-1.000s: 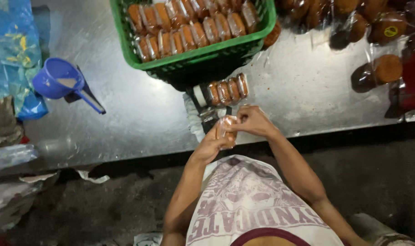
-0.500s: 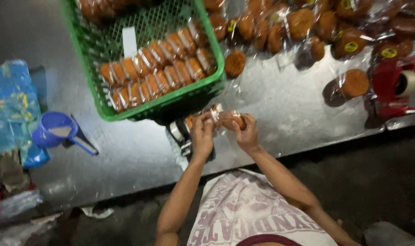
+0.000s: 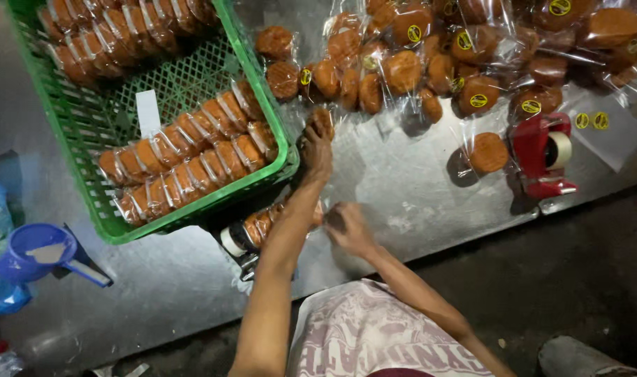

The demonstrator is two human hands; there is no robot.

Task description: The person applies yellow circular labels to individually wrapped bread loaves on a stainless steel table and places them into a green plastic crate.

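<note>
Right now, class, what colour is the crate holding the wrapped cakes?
Green; the crate shows best in the head view.

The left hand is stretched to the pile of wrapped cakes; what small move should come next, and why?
Probably closing the left hand on the wrapped cake at its fingertips and drawing it back. The hand already touches that cake at the pile's near edge, while the right hand waits by the half-filled sleeve of cakes.

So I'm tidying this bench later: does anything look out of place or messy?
Mostly orderly. The green crate holds neat rows, but the wrapped cakes beyond the left hand lie in a loose, overlapping heap. One wrapped cake sits apart beside the red tape dispenser. Nothing looks spilled.
</note>
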